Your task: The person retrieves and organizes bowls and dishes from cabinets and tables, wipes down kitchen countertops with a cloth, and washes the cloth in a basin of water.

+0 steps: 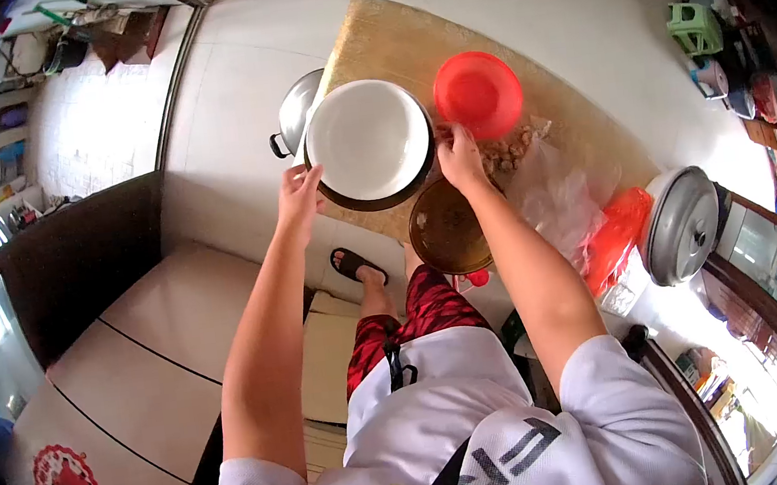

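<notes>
- At the corner of the yellowish table (375, 38), partly over its near edge, was a round white-lined pot (369, 139) with a dark outer side; its open mouth faced up, and the bare lining showed; whether its base touched the table could not be told.
- On the pot's left side, the left hand (300, 195) gripped the rim, thumb uppermost; on its right side, the right hand (462, 159) held the opposite edge, its fingertips partly hidden.
- Just beyond the right hand lay a red bowl (477, 95); below that hand and partly behind the forearm sat a brown round dish (447, 229).
- Right of the right hand were brown lumps (512, 149), with a clear plastic bag (546, 191) near them; farther right came a red bag (616, 236) and a large grey lidded pot (682, 226).
- Left of the table's corner showed a silvery round lid or pan (297, 109) with a black handle; part of it was hidden.
</notes>
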The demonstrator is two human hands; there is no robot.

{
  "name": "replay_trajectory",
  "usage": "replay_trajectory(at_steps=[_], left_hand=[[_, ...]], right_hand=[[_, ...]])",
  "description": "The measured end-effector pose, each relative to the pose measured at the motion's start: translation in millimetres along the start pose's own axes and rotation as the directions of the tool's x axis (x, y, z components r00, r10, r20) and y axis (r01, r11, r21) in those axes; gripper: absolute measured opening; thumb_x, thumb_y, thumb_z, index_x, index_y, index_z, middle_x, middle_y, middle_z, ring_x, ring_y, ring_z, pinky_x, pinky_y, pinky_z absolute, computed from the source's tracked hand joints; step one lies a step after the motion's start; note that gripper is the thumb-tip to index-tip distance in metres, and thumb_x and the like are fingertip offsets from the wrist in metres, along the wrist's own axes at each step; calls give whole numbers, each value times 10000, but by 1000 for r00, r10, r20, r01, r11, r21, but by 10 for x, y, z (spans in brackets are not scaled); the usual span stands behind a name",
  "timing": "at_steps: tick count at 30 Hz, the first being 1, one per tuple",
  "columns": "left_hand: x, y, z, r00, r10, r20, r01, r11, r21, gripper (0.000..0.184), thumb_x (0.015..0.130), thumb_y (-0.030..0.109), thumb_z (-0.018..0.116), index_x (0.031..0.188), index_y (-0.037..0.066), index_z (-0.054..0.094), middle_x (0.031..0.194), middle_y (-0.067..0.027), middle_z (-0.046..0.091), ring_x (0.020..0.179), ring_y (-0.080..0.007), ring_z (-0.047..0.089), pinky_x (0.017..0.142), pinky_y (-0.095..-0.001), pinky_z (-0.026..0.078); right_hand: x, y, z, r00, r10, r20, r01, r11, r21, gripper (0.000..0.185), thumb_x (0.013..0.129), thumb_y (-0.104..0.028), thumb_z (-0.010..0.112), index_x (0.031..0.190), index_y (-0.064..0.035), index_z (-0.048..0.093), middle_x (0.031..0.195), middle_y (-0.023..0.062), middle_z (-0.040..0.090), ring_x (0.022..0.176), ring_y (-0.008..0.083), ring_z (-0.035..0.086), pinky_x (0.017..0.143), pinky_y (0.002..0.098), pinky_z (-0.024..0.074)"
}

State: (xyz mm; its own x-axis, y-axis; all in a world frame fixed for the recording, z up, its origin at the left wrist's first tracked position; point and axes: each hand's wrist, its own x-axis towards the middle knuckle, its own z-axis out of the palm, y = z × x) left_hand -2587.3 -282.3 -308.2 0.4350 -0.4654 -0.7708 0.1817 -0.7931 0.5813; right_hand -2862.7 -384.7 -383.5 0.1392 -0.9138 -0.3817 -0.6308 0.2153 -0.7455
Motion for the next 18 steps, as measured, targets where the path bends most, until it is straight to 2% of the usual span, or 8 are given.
replay_trajectory(at_steps=[3, 4, 6, 8, 10, 13, 14, 18], left_hand=[[128, 68, 74, 1000, -5, -29, 10, 987, 162, 552, 897, 407, 685, 1257, 45, 476, 1180, -135, 591, 1073, -193, 568, 824, -378, 503], [169, 70, 75, 999, 11, -43, 0, 970, 241, 584, 863, 406, 694, 1246, 36, 455, 1200, -182, 569, 1107, -254, 564, 884, -413, 490], [237, 46, 144, 964, 233, -130, -130, 836, 533, 595, 837, 389, 698, 1244, 34, 450, 1190, -205, 560, 1112, -311, 563, 909, -437, 481], [307, 28, 191, 903, 393, -175, -186, 724, 665, 616, 814, 364, 682, 1270, 35, 431, 1151, -239, 551, 1113, -398, 548, 948, -486, 455], [334, 141, 251, 923, 321, -211, -120, 763, 635, 604, 813, 346, 670, 1276, 25, 451, 1170, -243, 549, 1127, -398, 550, 943, -484, 462], [491, 162, 211, 980, 141, -141, -38, 826, 562, 568, 813, 312, 639, 1270, 9, 493, 1222, -249, 544, 1161, -406, 547, 940, -487, 470], [558, 138, 183, 993, 70, -94, -9, 845, 534, 554, 812, 299, 626, 1266, 4, 508, 1243, -252, 542, 1175, -410, 545, 939, -490, 473], [639, 97, 174, 993, 83, -81, -12, 769, 640, 516, 813, 266, 582, 1250, -3, 537, 1313, -242, 531, 1219, -408, 532, 965, -488, 476]], right_hand=[[-61, 62, 63, 984, -146, -104, 136, 986, -91, 390, 871, -214, 586, 1170, 31, 542, 1156, 267, 603, 1096, 441, 573, 939, 501, 465], [-99, -56, 8, 995, -92, -39, 90, 995, -43, 377, 864, -213, 600, 1150, 26, 544, 1121, 262, 620, 1063, 443, 589, 924, 502, 473], [-145, -219, -55, 999, -49, 21, 49, 999, 3, 320, 850, -186, 620, 1097, 7, 558, 1007, 242, 667, 959, 449, 634, 880, 516, 495], [-135, -298, -49, 999, -28, 46, 35, 985, -169, 316, 846, -164, 617, 1110, 1, 562, 990, 248, 672, 955, 446, 642, 879, 530, 495], [-100, -305, -72, 996, -7, 90, 27, 974, -224, 343, 883, -235, 574, 1138, -7, 568, 1023, 276, 665, 1009, 456, 631, 918, 546, 476], [17, -403, -75, 972, 222, 75, -211, 969, -130, 477, 922, -393, 519, 1176, 8, 570, 1047, 300, 654, 1020, 475, 621, 947, 545, 462], [10, -423, -115, 962, 239, 133, -242, 970, 2, 664, 924, -528, 475, 1240, 53, 524, 1216, 325, 589, 1140, 485, 567, 998, 530, 441], [-96, -547, 147, 969, 236, 70, -230, 969, -86, 794, 864, -498, 608, 1323, 111, 391, 1460, 350, 327, 1373, 480, 317, 1097, 515, 347]])
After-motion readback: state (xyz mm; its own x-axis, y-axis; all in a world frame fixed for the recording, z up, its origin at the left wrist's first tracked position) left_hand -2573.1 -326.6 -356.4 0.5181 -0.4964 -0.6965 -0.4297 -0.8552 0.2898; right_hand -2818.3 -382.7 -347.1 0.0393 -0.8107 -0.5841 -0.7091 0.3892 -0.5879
